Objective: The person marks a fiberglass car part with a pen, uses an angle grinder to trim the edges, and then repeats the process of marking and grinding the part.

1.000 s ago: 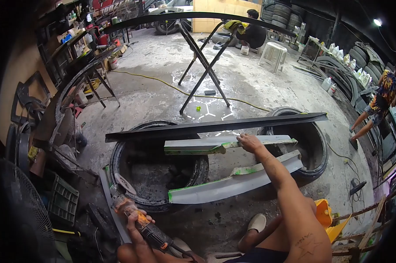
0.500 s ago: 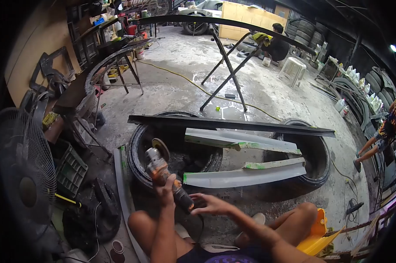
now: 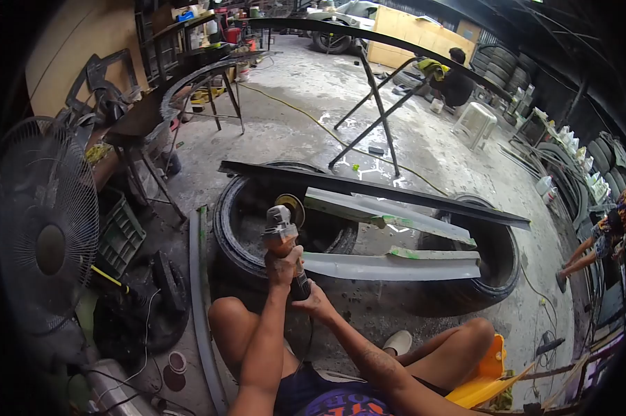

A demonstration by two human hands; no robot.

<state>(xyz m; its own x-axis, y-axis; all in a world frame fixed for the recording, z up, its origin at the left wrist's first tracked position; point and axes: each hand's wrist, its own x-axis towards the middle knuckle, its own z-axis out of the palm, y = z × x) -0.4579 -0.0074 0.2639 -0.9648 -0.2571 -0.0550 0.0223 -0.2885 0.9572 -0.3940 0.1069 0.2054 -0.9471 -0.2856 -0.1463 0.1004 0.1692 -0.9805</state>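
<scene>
My left hand [image 3: 283,266] is wrapped around the body of an orange and grey angle grinder [image 3: 280,234], which points away from me. My right hand [image 3: 314,302] closes on the grinder's dark rear end, near its cord. The round disc [image 3: 291,208] faces right, beside a grey panel strip with green edges [image 3: 358,206]. A second grey strip [image 3: 396,265] lies closer to me, its left end near the grinder and partly hidden by it. Both strips rest across two tyres [image 3: 235,239] [image 3: 510,277]. Behind them a long black strip [image 3: 375,191] also spans the tyres.
A fan [image 3: 49,249] stands at the left, near a green crate [image 3: 122,236]. Another long grey strip [image 3: 201,305] lies by my left knee. Farther off are a trestle stand [image 3: 377,104], a white stool [image 3: 476,121] and a crouching person [image 3: 455,87]. Someone else stands at right.
The grinder has moved right and its disc now sits by the far strip's left end. My right hand, spread behind the grinder before, has closed on its rear end. The view has shifted.
</scene>
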